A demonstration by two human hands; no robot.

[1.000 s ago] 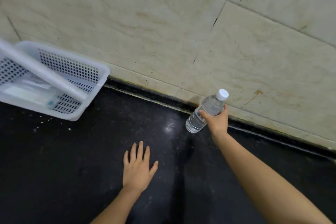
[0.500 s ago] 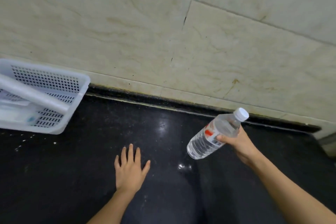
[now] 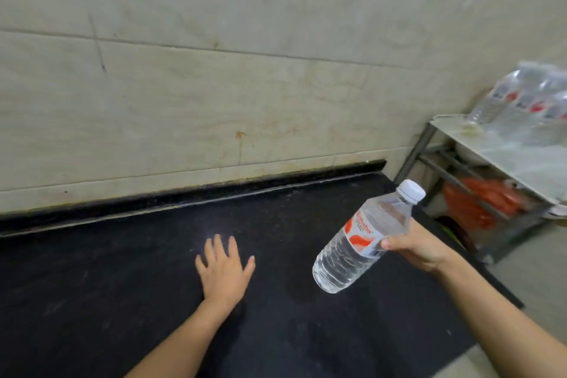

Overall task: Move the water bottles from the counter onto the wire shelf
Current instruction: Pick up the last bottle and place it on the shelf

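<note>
Fingers [image 3: 387, 244] of the right hand [image 3: 420, 250] wrap a clear water bottle [image 3: 362, 239], held tilted in the air over the black desk [image 3: 122, 270]; the left hand [image 3: 225, 270] lies flat on the desk, spread and empty. Step judged in hand: carrying to the wire shelf [image 3: 503, 163] at right, with a set-down needed beside the blurred shelved bottles [image 3: 527, 95]. The desk corner lies between; an orange bag [image 3: 478, 202] occupies a lower tier.

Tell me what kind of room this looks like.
Probably a plain kitchen or back storeroom: a black stone counter against a tiled wall, and a metal shelf holding water bottles.
</note>
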